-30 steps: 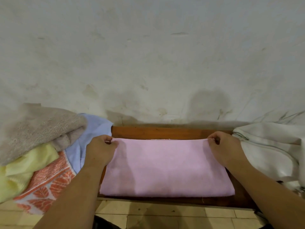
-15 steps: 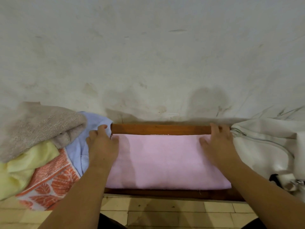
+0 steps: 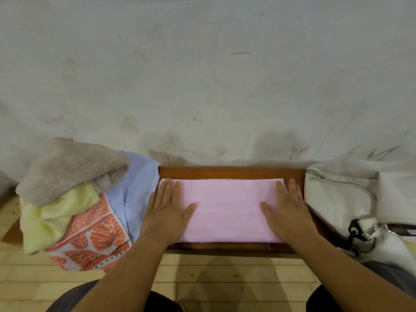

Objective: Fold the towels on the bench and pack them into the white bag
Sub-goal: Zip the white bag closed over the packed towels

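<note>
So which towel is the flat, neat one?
The pink towel, flat on the bench under the left hand and right hand. The grey towel, yellow towel, orange towel and blue towel are heaped up.

A pale, scuffed wall (image 3: 202,75), smudged dark low down, fills the upper view. A reddish-brown wooden surface (image 3: 225,173) meets it along its far edge. Below the near edge lies a floor (image 3: 225,273) of light yellowish tiles.
</note>
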Available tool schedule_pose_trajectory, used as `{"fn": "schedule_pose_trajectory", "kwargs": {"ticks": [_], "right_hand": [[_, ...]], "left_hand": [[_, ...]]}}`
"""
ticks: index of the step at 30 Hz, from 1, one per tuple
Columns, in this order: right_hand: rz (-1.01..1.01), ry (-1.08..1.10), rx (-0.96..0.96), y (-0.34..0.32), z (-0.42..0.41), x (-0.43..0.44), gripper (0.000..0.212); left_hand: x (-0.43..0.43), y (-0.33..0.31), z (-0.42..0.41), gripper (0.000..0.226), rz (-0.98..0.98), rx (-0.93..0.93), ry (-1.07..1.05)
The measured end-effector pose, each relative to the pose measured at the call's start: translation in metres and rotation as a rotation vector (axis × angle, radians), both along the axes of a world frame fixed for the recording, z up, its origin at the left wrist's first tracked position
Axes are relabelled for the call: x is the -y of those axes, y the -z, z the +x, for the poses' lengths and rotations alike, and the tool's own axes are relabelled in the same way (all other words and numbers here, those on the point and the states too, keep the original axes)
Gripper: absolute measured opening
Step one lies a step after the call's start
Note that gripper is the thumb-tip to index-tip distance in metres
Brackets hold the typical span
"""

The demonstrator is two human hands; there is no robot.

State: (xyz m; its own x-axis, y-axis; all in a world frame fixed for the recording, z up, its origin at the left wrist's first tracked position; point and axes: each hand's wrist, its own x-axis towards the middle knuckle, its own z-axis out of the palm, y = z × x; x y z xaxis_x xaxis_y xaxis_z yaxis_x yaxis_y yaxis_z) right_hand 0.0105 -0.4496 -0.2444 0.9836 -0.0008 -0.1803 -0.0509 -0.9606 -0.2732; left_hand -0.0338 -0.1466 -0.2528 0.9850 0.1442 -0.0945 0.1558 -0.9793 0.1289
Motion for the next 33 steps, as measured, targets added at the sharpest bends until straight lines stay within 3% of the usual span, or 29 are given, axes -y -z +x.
{"fn": "schedule_pose_trajectory", "kwargs": {"ticks": [3, 8, 10, 14, 17, 21, 23, 26, 30, 33], "right_hand": [[0.177, 0.14, 0.027, -0.018, -0.025, 0.007, 0.073], [0.175, 0.277, -0.027, -0.028, -0.062, 0.041, 0.062], [0.169, 0.282, -0.113, -0.028, -0.063, 0.047, 0.054], [0.159, 0.277, -0.235, -0.034, -0.06, 0.038, 0.056], [0.398, 0.413, -0.203, -0.036, -0.062, 0.029, 0.039], [0.948, 0.762, -0.176, -0.037, -0.062, 0.023, 0.042], [1.19, 0.866, -0.241, -0.04, -0.059, 0.021, 0.032], [1.253, 0.866, -0.293, -0.041, -0.058, 0.015, 0.024], [1.151, 0.816, -0.172, -0.04, -0.05, 0.006, 0.041], [1.283, 0.82, -0.09, -0.047, -0.045, 0.005, 0.038]], "left_hand": [[0.015, -0.023, -0.013, 0.097, -0.079, -0.012, 0.027], [0.046, -0.047, -0.065, 0.072, -0.274, -0.156, 0.091], [0.056, -0.047, -0.082, 0.061, -0.323, -0.102, 0.069], [0.071, -0.044, -0.1, 0.054, -0.403, -0.019, 0.094], [0.07, -0.037, -0.099, 0.053, -0.353, 0.005, 0.175], [0.065, -0.03, -0.094, 0.053, -0.326, 0.013, 0.162], [0.065, -0.03, -0.092, 0.054, -0.314, 0.019, 0.157], [0.068, -0.031, -0.09, 0.059, -0.311, 0.0, 0.167], [0.078, -0.025, -0.086, 0.07, -0.274, -0.048, 0.245], [0.09, -0.016, -0.084, 0.078, -0.202, -0.077, 0.319]]}}
